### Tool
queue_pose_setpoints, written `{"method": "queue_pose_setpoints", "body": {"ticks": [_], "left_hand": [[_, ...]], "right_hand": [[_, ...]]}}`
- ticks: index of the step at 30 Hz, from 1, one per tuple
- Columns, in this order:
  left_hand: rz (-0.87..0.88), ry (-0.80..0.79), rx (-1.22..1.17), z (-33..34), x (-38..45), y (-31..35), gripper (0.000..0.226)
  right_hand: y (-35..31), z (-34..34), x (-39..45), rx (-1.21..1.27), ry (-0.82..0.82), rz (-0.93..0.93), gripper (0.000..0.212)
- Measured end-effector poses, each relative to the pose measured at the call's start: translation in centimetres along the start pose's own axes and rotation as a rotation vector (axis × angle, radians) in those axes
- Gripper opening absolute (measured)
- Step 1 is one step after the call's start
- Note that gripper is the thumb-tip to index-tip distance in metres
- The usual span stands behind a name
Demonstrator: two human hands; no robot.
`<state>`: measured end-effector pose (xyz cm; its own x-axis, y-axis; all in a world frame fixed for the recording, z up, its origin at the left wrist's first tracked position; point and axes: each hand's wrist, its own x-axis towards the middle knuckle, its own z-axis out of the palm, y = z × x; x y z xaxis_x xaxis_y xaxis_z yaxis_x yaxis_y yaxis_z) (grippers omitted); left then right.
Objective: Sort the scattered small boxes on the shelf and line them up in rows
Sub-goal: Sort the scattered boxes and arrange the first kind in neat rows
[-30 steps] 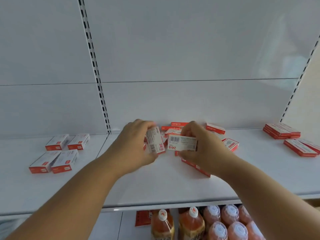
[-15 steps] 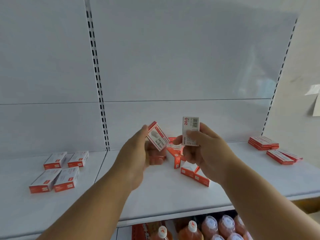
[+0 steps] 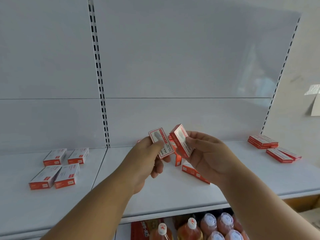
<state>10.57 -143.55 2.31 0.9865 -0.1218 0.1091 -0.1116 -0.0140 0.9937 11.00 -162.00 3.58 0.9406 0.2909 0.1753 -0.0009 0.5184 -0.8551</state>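
1. While both forearms reach up and forward from the bottom of the head view, the left hand (image 3: 147, 158) is raised above the white shelf (image 3: 173, 193), thumb toward the camera; its grip is closed on a small red-and-white box (image 3: 161, 144) — thumb across the printed face, fingers curled behind.
2. The right hand (image 3: 209, 156) sits at the same height just beside it, palm turned inward, pinching a second box (image 3: 181, 141) between thumb and fingers; that box is tilted, its red edge facing left.
3. The two held boxes are close together at their near edges; whether they touch I cannot tell.
4. Below and behind the hands, a loose heap of boxes (image 3: 194, 172) lies on the shelf, partly hidden.
5. On the left shelf section, four boxes (image 3: 60, 167) lie flat in two pairs — two in front, two behind.
6. Far right, more boxes (image 3: 273, 148) lie flat, some stacked.
7. Under the shelf stand capped bottles (image 3: 207, 227) of orange drink.
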Motion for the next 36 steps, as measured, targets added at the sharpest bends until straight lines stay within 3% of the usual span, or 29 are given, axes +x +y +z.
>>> {"method": "queue_pose_setpoints", "body": {"ticks": [5, 10, 13, 17, 20, 24, 29, 36], "left_hand": [[0.020, 0.013, 0.040, 0.9, 0.8, -0.4, 0.020], [-0.081, -0.065, 0.035, 3.7, 2.5, -0.4, 0.026], [-0.122, -0.142, 0.019, 6.9, 3.8, -0.2, 0.026], [-0.095, -0.189, 0.119, 12.4, 5.7, -0.2, 0.018], [-0.072, -0.246, 0.175, 17.6, 7.5, 0.0, 0.018], [-0.072, -0.288, 0.196, 24.9, 10.7, -0.2, 0.016], [-0.192, -0.275, 0.310, 33.0, 14.6, -1.4, 0.011], [-0.228, -0.170, 0.568, 39.1, 17.3, -2.4, 0.014]], "right_hand": [[0.2, -0.6, 0.1, 0.090, 0.203, -0.026, 0.020], [-1.4, -2.7, -0.6, 0.298, 0.470, 0.123, 0.028], [-3.1, -5.3, -1.4, 0.242, 0.650, 0.120, 0.028], [-5.6, -10.5, -3.0, 0.095, 0.789, -0.044, 0.021], [-8.5, -15.1, -4.4, 0.034, 0.713, -0.125, 0.026], [-13.1, -21.9, -5.7, -0.048, 0.587, -0.034, 0.023], [-18.5, -30.9, -4.6, -0.671, 0.689, 0.110, 0.015], [-18.7, -38.3, -2.0, -1.174, 0.545, 0.234, 0.009]]}}
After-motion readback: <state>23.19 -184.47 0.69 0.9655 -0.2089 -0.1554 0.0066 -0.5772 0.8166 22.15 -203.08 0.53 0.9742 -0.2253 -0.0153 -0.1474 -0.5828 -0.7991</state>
